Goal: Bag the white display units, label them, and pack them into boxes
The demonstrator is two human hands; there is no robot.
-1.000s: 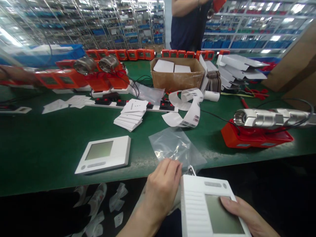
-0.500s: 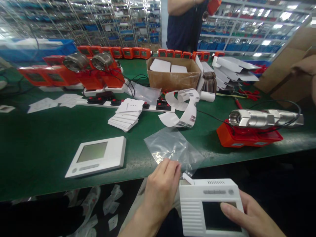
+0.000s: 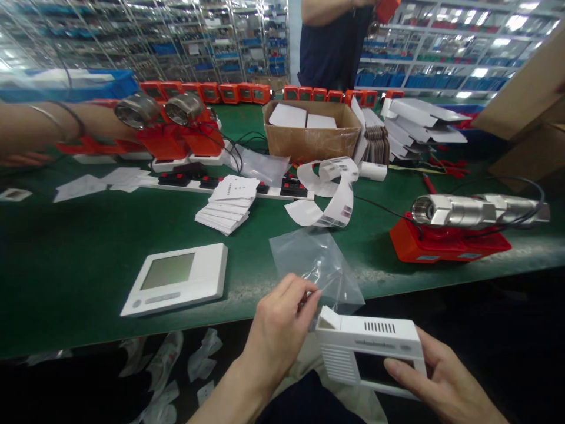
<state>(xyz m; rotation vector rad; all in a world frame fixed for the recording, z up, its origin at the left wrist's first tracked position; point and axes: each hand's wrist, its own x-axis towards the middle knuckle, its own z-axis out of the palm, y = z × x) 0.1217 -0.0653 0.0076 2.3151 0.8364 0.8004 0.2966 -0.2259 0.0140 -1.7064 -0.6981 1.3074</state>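
Observation:
My left hand (image 3: pixel 282 318) pinches the near edge of a clear plastic bag (image 3: pixel 304 256), which lies over the table's front edge. In my right hand (image 3: pixel 441 368) is a white device with a dark screen (image 3: pixel 338 356), held in front of the table with the thumb on the screen. Its upper face has vent slots, and a small white flap (image 3: pixel 330 317) stands up at its left corner, close to my left fingertips. To the left, a second white device with a grey-green screen (image 3: pixel 207 271) lies on the table.
Beyond the bag lie a curled label strip (image 3: pixel 339 206) and a card stack (image 3: pixel 225 215). A cardboard box (image 3: pixel 309 141) stands farther back. Orange units with metal fittings (image 3: pixel 459 212) sit at right. Another person's arm (image 3: pixel 97 121) reaches in from the left; a person (image 3: pixel 331 53) stands behind.
My right hand has tipped the device so its vented upper face shows more. The flap stands more upright. My left hand has shifted slightly, and another person's arm has come in from the left.

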